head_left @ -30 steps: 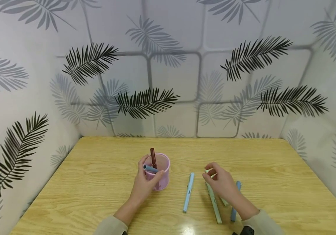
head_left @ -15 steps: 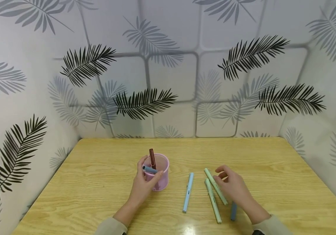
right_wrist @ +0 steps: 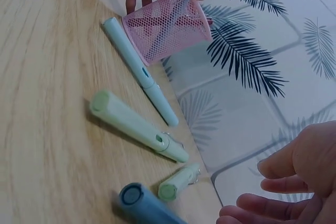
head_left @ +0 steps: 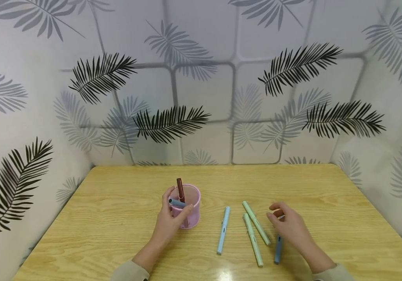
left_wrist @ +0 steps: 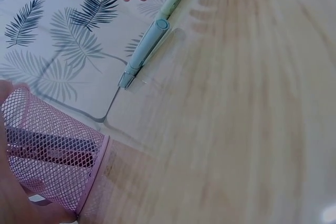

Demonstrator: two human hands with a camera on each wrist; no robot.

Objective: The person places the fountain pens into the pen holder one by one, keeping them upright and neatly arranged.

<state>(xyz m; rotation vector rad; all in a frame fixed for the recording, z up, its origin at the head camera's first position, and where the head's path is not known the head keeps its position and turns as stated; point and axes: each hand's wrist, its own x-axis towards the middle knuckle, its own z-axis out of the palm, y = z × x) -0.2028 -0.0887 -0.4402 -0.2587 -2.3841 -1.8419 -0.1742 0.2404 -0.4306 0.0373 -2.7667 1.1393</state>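
Pens, two in and four out, so call it a third of the way; a dark red pen [head_left: 180, 188] and a blue-grey pen [head_left: 177, 203] lean inside the pink mesh cup [head_left: 195, 212], upright between the thumb and fingers of the left hand [head_left: 167, 220], which grips it firmly; over at the right hand [head_left: 289, 224], fingers loosely bent, nothing in their grasp; just left of those fingertips lie two pale green pens [head_left: 256, 222], farther left a light blue pen [head_left: 223, 230], and half hidden beneath, a darker blue pen [head_left: 278, 249]; slim, capped barrels, smooth and matt-looking.
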